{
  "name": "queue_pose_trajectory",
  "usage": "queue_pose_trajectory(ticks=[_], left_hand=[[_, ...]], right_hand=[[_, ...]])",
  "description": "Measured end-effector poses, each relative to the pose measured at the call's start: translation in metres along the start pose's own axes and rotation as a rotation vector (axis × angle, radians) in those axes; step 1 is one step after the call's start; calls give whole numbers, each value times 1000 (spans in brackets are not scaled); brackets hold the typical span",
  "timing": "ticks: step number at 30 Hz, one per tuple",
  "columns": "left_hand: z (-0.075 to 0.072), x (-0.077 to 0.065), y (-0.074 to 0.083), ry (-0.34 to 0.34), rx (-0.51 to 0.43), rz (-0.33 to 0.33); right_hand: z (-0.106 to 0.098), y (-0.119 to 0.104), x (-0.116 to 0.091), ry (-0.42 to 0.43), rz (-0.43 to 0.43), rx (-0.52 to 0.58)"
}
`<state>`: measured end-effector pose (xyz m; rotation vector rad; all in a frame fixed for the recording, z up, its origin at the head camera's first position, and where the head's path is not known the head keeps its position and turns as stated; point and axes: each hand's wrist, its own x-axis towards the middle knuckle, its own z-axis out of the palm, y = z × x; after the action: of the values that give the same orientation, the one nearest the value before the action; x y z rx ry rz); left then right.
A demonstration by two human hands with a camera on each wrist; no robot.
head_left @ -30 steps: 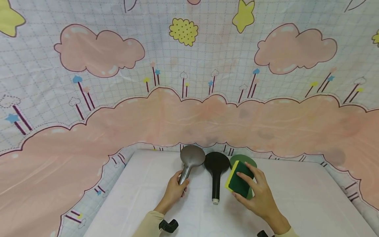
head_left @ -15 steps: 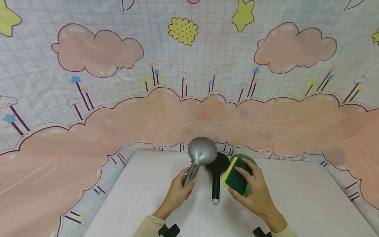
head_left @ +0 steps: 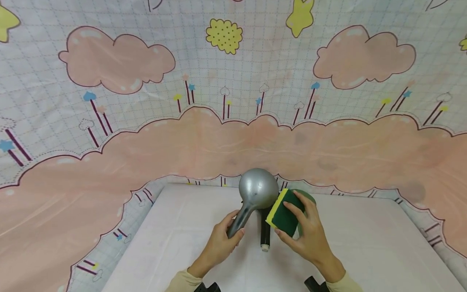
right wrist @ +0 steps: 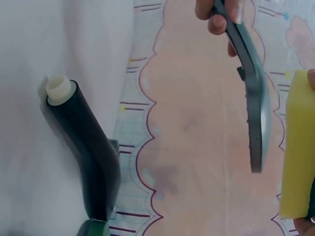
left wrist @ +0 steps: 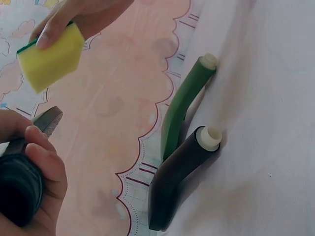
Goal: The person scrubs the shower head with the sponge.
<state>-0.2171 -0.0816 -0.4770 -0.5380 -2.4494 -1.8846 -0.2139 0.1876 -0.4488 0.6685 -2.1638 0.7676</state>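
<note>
My left hand (head_left: 220, 242) grips the handle of a grey shower head (head_left: 258, 188), raised with its smooth rounded back up. Between the fingers and thumb of my right hand (head_left: 309, 237) is a sponge (head_left: 288, 215), yellow with a dark green scouring side. In the right wrist view the sponge's yellow face (right wrist: 297, 147) stands beside the shower head's edge (right wrist: 255, 110), a narrow gap between them. Below lies a black shower head (head_left: 265, 233), its head mostly hidden by the grey one. A green shower head (left wrist: 184, 110) lies beside it, largely behind my right hand in the head view.
The white table (head_left: 368, 239) carries the black and green shower heads near its far edge, their pale threaded ends toward me. Behind it hangs a cloth (head_left: 204, 142) printed with clouds and stars. Dark camera mounts sit at both wrists.
The grey shower head has risen and moved right, now covering the black one's head. My right hand has brought the sponge left, closer to it.
</note>
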Motion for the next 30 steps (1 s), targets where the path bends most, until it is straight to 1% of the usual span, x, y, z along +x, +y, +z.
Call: queue_pose_trajectory(ticks=[5, 9, 13, 18, 24, 30], left_hand=[[1, -6, 5, -43, -8, 13], [4, -9, 8, -61, -21, 14], [6, -11, 11, -65, -19, 23], [7, -13, 15, -55, 18, 50], [10, -13, 18, -51, 68, 47], [9, -14, 19, -57, 75, 69]], right_hand=[[3, -1, 2, 18, -1, 3], [4, -1, 2, 19, 3, -7], [5, -2, 2, 16, 7, -18], [5, -4, 1, 16, -9, -26], [8, -10, -4, 20, -49, -35], [11, -15, -7, 54, -155, 8]])
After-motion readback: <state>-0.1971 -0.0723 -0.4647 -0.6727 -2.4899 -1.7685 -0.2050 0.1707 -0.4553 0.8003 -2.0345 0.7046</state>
